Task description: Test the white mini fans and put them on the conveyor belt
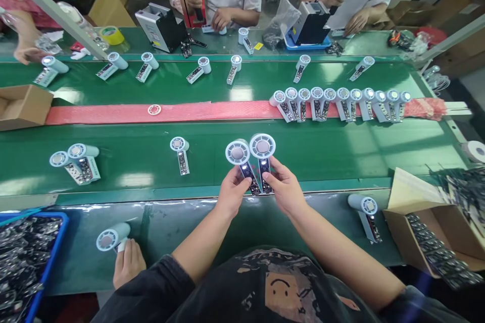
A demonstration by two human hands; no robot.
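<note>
My left hand is closed around the handle of a light-blue handheld fan. In my right hand is a second handheld fan, gripped by its handle. Both are held side by side over the near edge of the green conveyor belt, round heads up and their handles close together at the lower ends. Dark circuit boards show in the open handles. Another handheld fan lies on the belt to the left. To the right, one more handheld fan rests on the near worktop.
Several fans stand in a row on the pink strip along the belt. A co-worker's hand holds a fan at lower left. A blue tray of dark parts is left, a cardboard box right. People sit opposite.
</note>
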